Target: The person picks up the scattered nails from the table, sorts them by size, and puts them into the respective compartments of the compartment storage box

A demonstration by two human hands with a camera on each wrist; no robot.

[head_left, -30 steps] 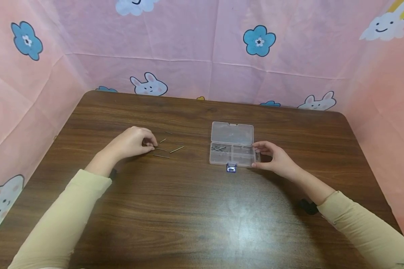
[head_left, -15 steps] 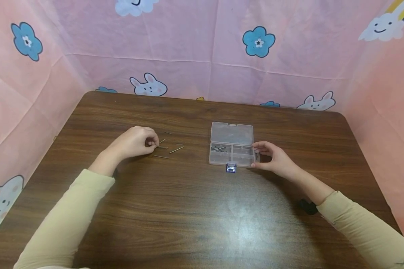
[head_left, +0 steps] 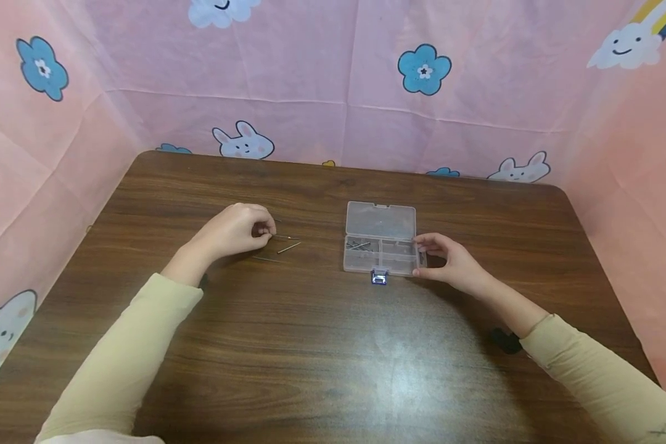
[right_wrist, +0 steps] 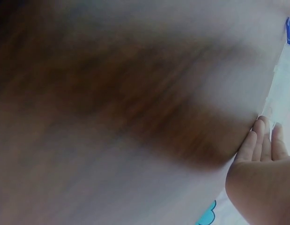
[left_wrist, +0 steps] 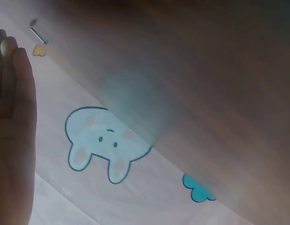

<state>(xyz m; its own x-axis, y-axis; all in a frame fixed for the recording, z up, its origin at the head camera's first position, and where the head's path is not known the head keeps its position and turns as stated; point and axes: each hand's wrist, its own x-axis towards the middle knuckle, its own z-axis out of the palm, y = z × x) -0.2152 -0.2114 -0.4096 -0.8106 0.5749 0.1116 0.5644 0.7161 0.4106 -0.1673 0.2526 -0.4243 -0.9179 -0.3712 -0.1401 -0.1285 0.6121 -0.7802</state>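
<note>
Arrangement at the tabletop [head_left: 288, 351], as seen from beside the seated person's place; twelve o'clock is the far edge. The left hand [head_left: 234, 229] is narrow: thumb and forefinger meet on one end of a thin metal rod [head_left: 287, 237]. Whether the rod is lifted or lying on the wood, and whether a second is pinched with it, I cannot tell. The rod projects from the fingertips toward three o'clock, its long axis running nearly nine to three.

Principal relation: the open box [head_left: 361, 265] lies at three o'clock from the rod, well apart, so the rod's free end points roughly at it. The box's far-left compartment, at ten o'clock within it, holds several rods [head_left: 358, 245] and is the side nearer the left hand. The lid [head_left: 380, 220] leans back toward twelve; the blue latch [head_left: 379, 277] sits at six.

The right hand [head_left: 452, 264] grips the box's three o'clock end, thumb at the near corner, fingers farther up that side, spread moderately wide.

Of the loose pieces, the slanted rod [head_left: 288, 248] lies just beside the fingertips at four o'clock, its axis two to eight; the near rod [head_left: 267, 259] lies at six, its axis almost nine to three. The left hand is the nearer to both.
</note>
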